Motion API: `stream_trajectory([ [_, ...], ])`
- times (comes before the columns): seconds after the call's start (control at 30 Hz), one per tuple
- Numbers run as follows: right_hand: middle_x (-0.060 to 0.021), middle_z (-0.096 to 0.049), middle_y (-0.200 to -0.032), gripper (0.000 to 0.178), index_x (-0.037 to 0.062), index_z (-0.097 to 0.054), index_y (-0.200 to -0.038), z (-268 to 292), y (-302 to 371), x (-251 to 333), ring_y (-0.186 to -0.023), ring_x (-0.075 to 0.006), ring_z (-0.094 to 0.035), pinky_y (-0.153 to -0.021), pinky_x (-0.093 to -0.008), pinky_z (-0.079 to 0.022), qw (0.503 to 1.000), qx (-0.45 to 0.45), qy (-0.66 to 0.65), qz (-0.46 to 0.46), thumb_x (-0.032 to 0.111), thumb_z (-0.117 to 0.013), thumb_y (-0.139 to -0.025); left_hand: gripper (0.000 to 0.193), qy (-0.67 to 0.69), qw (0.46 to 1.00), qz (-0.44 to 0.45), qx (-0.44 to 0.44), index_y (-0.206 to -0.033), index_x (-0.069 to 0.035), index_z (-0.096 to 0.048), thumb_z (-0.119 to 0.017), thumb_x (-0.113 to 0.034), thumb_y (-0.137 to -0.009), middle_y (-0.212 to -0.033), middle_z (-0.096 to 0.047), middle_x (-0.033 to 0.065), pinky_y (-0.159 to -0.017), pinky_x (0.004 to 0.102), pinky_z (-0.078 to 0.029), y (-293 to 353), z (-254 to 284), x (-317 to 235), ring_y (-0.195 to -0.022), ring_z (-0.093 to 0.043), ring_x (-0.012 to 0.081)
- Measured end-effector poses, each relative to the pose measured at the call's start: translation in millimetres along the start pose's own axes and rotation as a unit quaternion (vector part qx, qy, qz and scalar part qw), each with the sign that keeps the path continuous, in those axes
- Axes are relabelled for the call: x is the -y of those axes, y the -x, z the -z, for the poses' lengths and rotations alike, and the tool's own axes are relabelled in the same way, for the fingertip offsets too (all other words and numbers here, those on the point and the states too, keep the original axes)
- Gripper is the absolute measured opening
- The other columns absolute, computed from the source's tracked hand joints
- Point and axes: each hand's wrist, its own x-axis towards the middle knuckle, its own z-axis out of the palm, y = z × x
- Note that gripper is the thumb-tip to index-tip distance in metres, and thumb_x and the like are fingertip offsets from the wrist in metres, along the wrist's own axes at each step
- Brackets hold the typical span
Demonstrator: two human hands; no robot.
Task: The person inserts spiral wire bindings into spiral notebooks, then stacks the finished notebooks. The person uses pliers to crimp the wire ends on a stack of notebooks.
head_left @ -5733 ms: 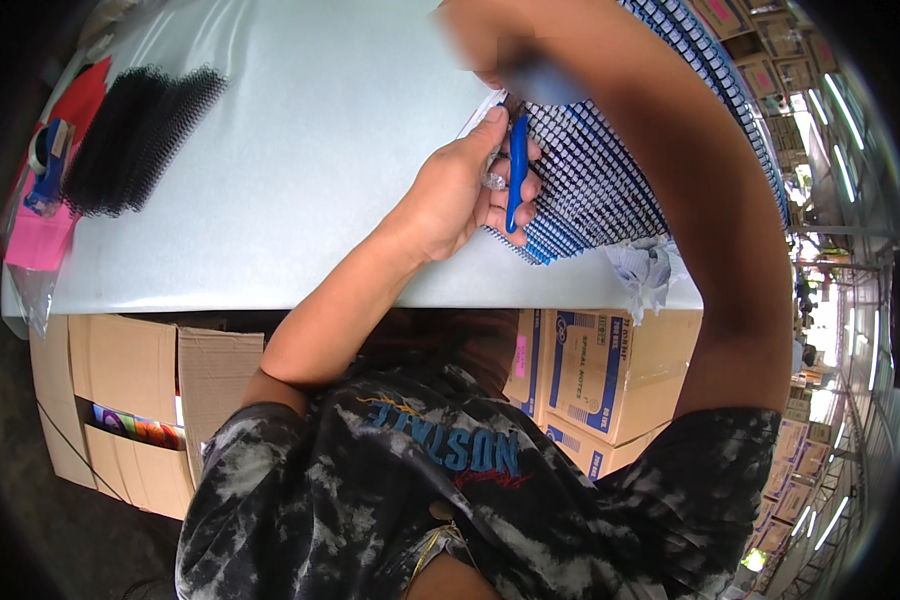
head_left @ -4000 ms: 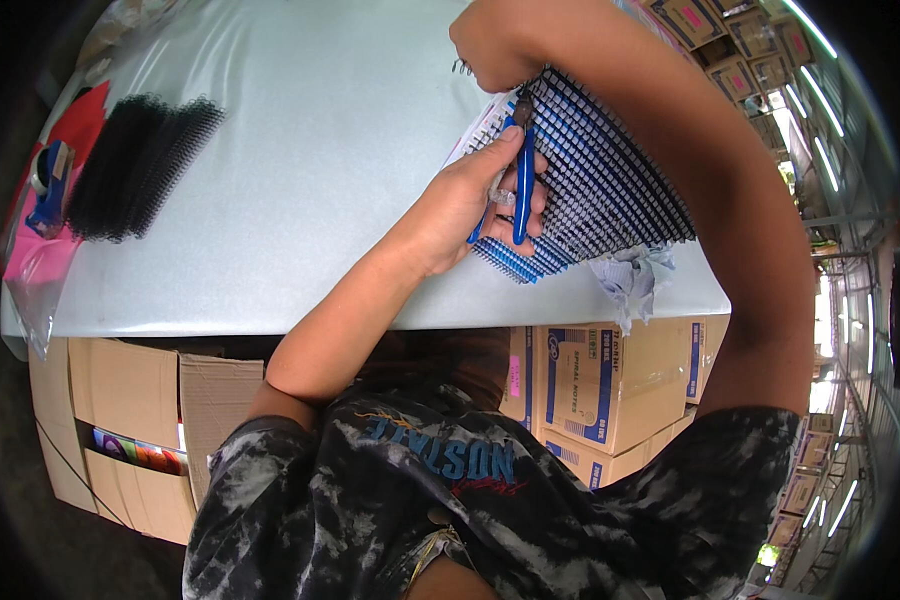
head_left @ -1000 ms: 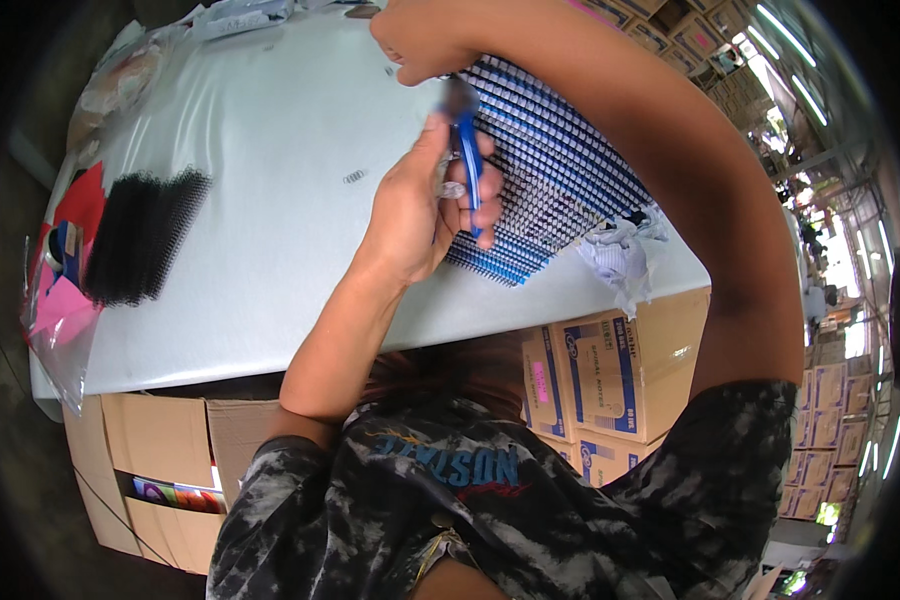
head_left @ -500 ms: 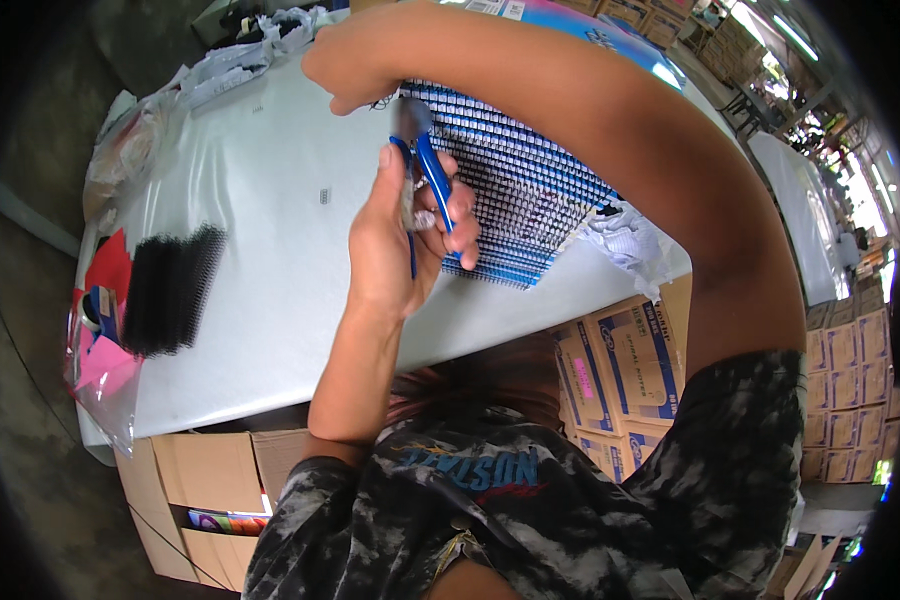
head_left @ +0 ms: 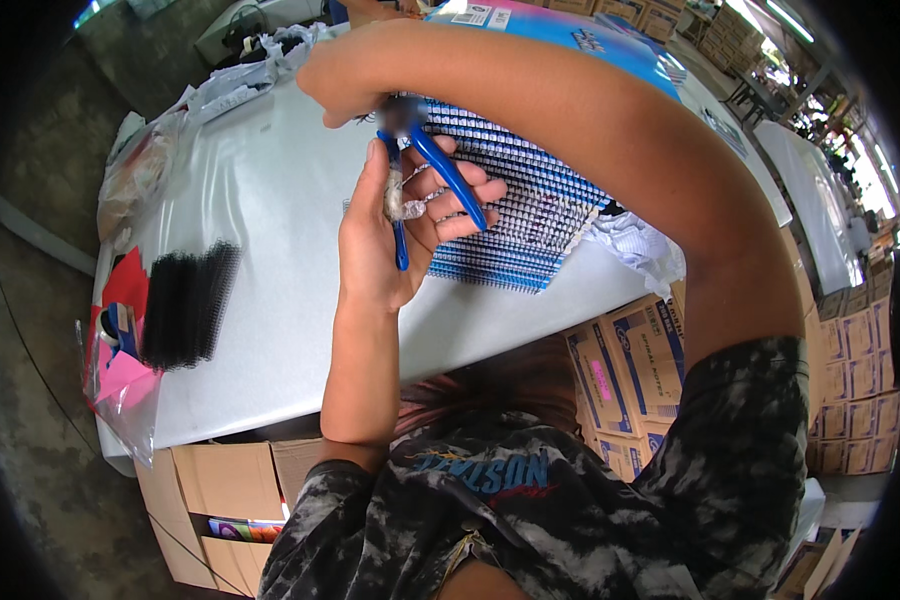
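Note:
Blue-handled cutting pliers [head_left: 452, 182] lie in my left hand [head_left: 375, 225], palm up. One handle runs along the palm, the other across the fingers, and the two are spread apart; whitish wrapping shows on the nearer handle. The pliers' jaws are blurred at the edge of a stack of spiral-bound notebooks [head_left: 510, 235] with blue and white edges. My right arm reaches over the stack from the right. Just beyond the jaws, my right hand [head_left: 345, 75] has its fingers curled closed, with a bit of dark wire by the fingertips; its grip is hidden.
Black plastic spiral coils [head_left: 185, 305] lie on the left of the white table [head_left: 280, 330], beside a clear bag [head_left: 130, 400] with red and pink pieces. Crumpled paper [head_left: 635, 250] sits right of the stack. Cartons [head_left: 630, 365] stand below the table edge, and a blue printed box [head_left: 570, 45] behind.
The pliers' handles have spread wider, and my left fingers have stretched out along with them. My right hand stays near the jaws. The whole view has shifted slightly.

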Motion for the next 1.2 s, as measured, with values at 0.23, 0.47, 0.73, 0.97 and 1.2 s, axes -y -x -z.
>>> stream_trajectory([
  [0.23, -0.0216, -0.063, -0.075, 0.032, -0.0062, -0.064, -0.071, -4.4, -4.8, -4.6, -0.074, -0.0339, -0.062, -0.065, -0.0419, -0.049, 1.000, -0.018, -0.005, 0.014, 0.025, -0.059, -0.077, 0.054, -0.068, 0.997, 0.001, -0.021, -0.105, -0.001, -0.048, -0.026, -0.048, -0.095, -0.076, -0.057, 0.0119, -0.062, 0.0393, -0.057, 0.9, 8.7, -0.2, -0.069, -0.063, 0.0246],
  [0.47, -0.0209, -0.063, -0.072, 0.032, -0.0059, -0.064, -0.070, -1.6, -2.7, -5.0, -0.070, -0.0345, -0.062, -0.065, -0.0423, -0.049, 1.000, -0.010, -0.013, 0.014, 0.025, -0.059, -0.077, 0.054, -0.008, 0.999, 0.034, -0.013, -0.110, 0.000, -0.048, -0.024, -0.047, -0.095, -0.083, -0.060, 0.0158, -0.067, 0.0425, -0.057, 1.2, -3.0, -6.1, -0.079, -0.064, 0.0335],
  [0.73, -0.0192, -0.062, -0.069, 0.033, -0.0036, -0.064, -0.070, -5.2, -4.9, -10.1, -0.067, -0.0343, -0.061, -0.063, -0.0421, -0.048, 0.996, -0.073, -0.022, 0.041, 0.027, -0.057, -0.078, 0.054, 0.091, 0.989, 0.029, 0.110, -0.107, -0.001, -0.048, -0.026, -0.048, -0.095, -0.079, -0.059, 0.0146, -0.067, 0.0431, -0.056, -0.3, 23.3, 0.8, -0.074, -0.063, 0.0304],
  [0.97, -0.0178, -0.063, -0.068, 0.035, -0.0030, -0.064, -0.071, -4.1, -6.4, -9.1, -0.066, -0.0342, -0.061, -0.062, -0.0431, -0.048, 0.996, -0.072, -0.039, 0.026, 0.030, -0.056, -0.080, 0.059, -0.012, 0.999, 0.021, 0.038, -0.116, 0.004, -0.045, -0.021, -0.046, -0.095, -0.099, -0.059, 0.0251, -0.076, 0.0477, -0.054, -7.7, 0.5, -7.0, -0.095, -0.060, 0.0388],
  [1.2, -0.0141, -0.065, -0.080, 0.035, 0.0007, -0.068, -0.081, 5.8, -8.1, -11.3, -0.069, -0.0278, -0.064, -0.063, -0.0396, -0.051, 0.987, -0.078, -0.133, -0.049, 0.034, -0.057, -0.077, 0.056, 0.098, 0.984, 0.007, 0.147, -0.110, 0.000, -0.047, -0.023, -0.048, -0.095, -0.085, -0.061, 0.0173, -0.066, 0.0381, -0.056, -3.0, 15.7, 4.2, -0.084, -0.064, 0.0307],
])
